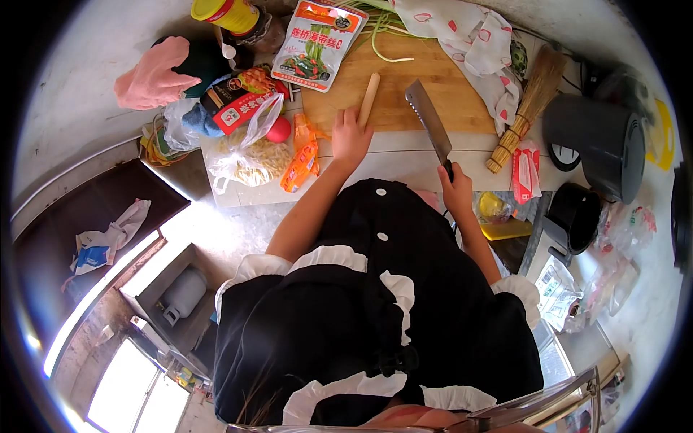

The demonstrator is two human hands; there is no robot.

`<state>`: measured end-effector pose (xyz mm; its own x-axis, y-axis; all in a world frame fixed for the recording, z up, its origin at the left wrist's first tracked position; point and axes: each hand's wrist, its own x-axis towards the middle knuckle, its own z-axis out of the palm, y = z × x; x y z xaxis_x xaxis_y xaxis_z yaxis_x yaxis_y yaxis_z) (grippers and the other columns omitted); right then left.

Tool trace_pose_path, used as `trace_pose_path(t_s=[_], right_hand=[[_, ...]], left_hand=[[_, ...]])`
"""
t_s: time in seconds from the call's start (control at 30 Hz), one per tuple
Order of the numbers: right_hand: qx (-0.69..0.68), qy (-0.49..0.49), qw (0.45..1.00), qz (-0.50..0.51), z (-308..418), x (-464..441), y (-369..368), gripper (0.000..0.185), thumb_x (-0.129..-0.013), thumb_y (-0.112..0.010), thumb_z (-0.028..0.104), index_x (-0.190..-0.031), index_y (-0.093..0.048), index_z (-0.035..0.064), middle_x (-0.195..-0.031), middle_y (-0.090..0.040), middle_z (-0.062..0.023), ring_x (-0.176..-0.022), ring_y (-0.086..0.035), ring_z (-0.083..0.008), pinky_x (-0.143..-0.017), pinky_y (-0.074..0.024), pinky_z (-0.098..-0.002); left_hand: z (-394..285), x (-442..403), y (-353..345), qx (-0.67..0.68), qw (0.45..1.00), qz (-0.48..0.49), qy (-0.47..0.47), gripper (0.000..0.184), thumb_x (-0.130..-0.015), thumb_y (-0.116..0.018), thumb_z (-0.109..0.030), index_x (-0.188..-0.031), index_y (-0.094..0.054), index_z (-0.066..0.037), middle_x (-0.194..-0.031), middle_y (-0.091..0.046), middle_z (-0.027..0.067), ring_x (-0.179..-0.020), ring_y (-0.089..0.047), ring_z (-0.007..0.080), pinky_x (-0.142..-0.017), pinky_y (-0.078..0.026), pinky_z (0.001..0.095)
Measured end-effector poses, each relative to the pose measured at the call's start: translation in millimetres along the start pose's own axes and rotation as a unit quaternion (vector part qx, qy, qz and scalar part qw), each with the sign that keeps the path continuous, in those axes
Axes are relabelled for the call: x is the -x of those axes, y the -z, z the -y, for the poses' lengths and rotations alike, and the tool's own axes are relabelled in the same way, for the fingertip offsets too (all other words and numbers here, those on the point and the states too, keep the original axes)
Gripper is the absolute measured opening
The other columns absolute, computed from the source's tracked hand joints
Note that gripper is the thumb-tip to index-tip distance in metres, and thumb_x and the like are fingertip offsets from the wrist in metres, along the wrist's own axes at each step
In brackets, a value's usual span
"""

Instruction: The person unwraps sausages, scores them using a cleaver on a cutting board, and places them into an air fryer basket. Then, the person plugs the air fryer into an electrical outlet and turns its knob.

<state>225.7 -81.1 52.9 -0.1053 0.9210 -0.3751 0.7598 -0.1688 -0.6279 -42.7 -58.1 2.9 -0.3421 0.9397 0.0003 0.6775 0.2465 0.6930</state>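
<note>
My left hand [351, 137] is closed round the lower end of a pale sausage-like stick [369, 99], which points up over the front edge of the wooden cutting board [404, 72]. In my right hand [456, 186] is the dark handle of a cleaver [429, 121]; its blade slants up and left over the board, apart from the stick. A red and white food packet [320, 45] lies at the board's upper left. Green stalks [382, 29] rest at its far edge. An orange wrapper [302, 155] is just left of my left hand.
A clear bag of noodle-like food [254, 162], a red ball-like item [279, 130] and a red box [242, 108] are at the left. To the right are a patterned cloth [473, 36], a straw brush [530, 108], a dark grey container [595, 144] and a black pot [575, 216].
</note>
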Motion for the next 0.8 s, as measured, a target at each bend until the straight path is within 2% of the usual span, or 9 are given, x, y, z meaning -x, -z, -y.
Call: trace_pose_path(t_s=[0.07,0.27,0.37,0.47,0.57,0.67,0.7,0.77,0.8], right_hand=[[0.000,0.003,1.000,0.007,-0.6,0.6,-0.1,0.040,-0.090,-0.056,0.041,-0.084,-0.051,0.0020,-0.067,-0.059,-0.0222,-0.067,-0.059,-0.0430,-0.056,-0.0435,-0.0472],[0.055,0.073,0.993,0.077,11.7,0.2,-3.9,0.040,-0.088,-0.057,0.042,-0.086,-0.050,0.0022,-0.071,-0.060,-0.0228,-0.070,-0.059,-0.0430,-0.059,-0.0437,-0.0486],[0.076,0.126,0.987,0.065,19.8,-0.4,-13.1,0.041,-0.088,-0.057,0.043,-0.086,-0.050,0.0026,-0.073,-0.060,-0.0224,-0.070,-0.059,-0.0424,-0.060,-0.0442,-0.0484],[0.066,0.114,0.991,0.037,21.8,-0.7,-20.8,0.041,-0.088,-0.056,0.044,-0.086,-0.051,0.0030,-0.073,-0.061,-0.0216,-0.070,-0.059,-0.0422,-0.059,-0.0446,-0.0483],[0.075,0.060,0.995,-0.004,17.4,-1.0,-23.9,0.040,-0.089,-0.056,0.043,-0.087,-0.051,0.0032,-0.073,-0.062,-0.0215,-0.069,-0.060,-0.0423,-0.059,-0.0448,-0.0489],[0.074,0.040,0.996,-0.041,13.0,-3.4,-17.9,0.039,-0.090,-0.055,0.042,-0.087,-0.052,0.0032,-0.073,-0.062,-0.0217,-0.069,-0.060,-0.0426,-0.059,-0.0449,-0.0497],[0.068,0.042,0.996,-0.050,9.7,-4.1,-16.4,0.040,-0.090,-0.054,0.042,-0.086,-0.052,0.0030,-0.072,-0.061,-0.0223,-0.068,-0.059,-0.0434,-0.058,-0.0440,-0.0497],[0.057,0.047,0.995,-0.067,2.4,-6.1,-14.9,0.041,-0.091,-0.053,0.042,-0.084,-0.050,0.0025,-0.070,-0.059,-0.0235,-0.068,-0.058,-0.0448,-0.057,-0.0424,-0.0498],[0.058,0.045,0.995,-0.067,-0.1,-6.9,-13.6,0.041,-0.091,-0.052,0.043,-0.084,-0.050,0.0025,-0.070,-0.059,-0.0237,-0.068,-0.057,-0.0449,-0.057,-0.0423,-0.0499]], left_hand=[[1.4,4.5,1.3,0.015,1.000,-0.004,-0.007,0.037,-0.076,-0.067,-0.015,-0.106,-0.051,-0.001,-0.098,-0.054,0.0183,-0.093,-0.053,0.0364,-0.079,-0.045,0.0454],[7.7,33.9,12.4,0.097,0.989,0.053,0.103,0.034,-0.074,-0.070,-0.014,-0.099,-0.051,-0.001,-0.096,-0.054,0.0169,-0.084,-0.055,0.0349,-0.072,-0.048,0.0438],[8.0,29.9,14.9,0.060,0.991,0.069,0.100,0.033,-0.075,-0.069,-0.018,-0.097,-0.050,-0.002,-0.097,-0.054,0.0168,-0.084,-0.056,0.0348,-0.069,-0.049,0.0435],[4.1,17.8,12.3,-0.052,0.998,0.031,-0.016,0.032,-0.077,-0.067,-0.021,-0.097,-0.051,-0.002,-0.093,-0.055,0.0163,-0.084,-0.058,0.0355,-0.068,-0.049,0.0433],[6.1,4.8,4.3,-0.095,0.993,0.059,-0.033,0.031,-0.077,-0.066,-0.024,-0.095,-0.053,-0.002,-0.093,-0.057,0.0186,-0.086,-0.059,0.0375,-0.069,-0.050,0.0453],[18.6,-12.2,2.7,-0.028,0.987,0.148,0.050,0.037,-0.079,-0.068,-0.024,-0.104,-0.056,-0.001,-0.096,-0.061,0.0174,-0.080,-0.061,0.0314,-0.065,-0.050,0.0409],[16.3,-17.9,10.9,0.056,0.965,0.228,0.119,0.037,-0.080,-0.067,-0.022,-0.107,-0.056,0.000,-0.099,-0.061,0.0161,-0.082,-0.061,0.0287,-0.067,-0.051,0.0391],[14.0,-27.1,26.2,0.217,0.865,0.374,0.254,0.037,-0.084,-0.066,-0.019,-0.113,-0.055,0.001,-0.105,-0.061,0.0134,-0.087,-0.063,0.0234,-0.071,-0.053,0.0356],[15.4,-24.5,27.1,0.301,0.839,0.365,0.269,0.036,-0.085,-0.064,-0.016,-0.114,-0.054,0.002,-0.105,-0.061,0.0123,-0.090,-0.062,0.0219,-0.074,-0.053,0.0344]])
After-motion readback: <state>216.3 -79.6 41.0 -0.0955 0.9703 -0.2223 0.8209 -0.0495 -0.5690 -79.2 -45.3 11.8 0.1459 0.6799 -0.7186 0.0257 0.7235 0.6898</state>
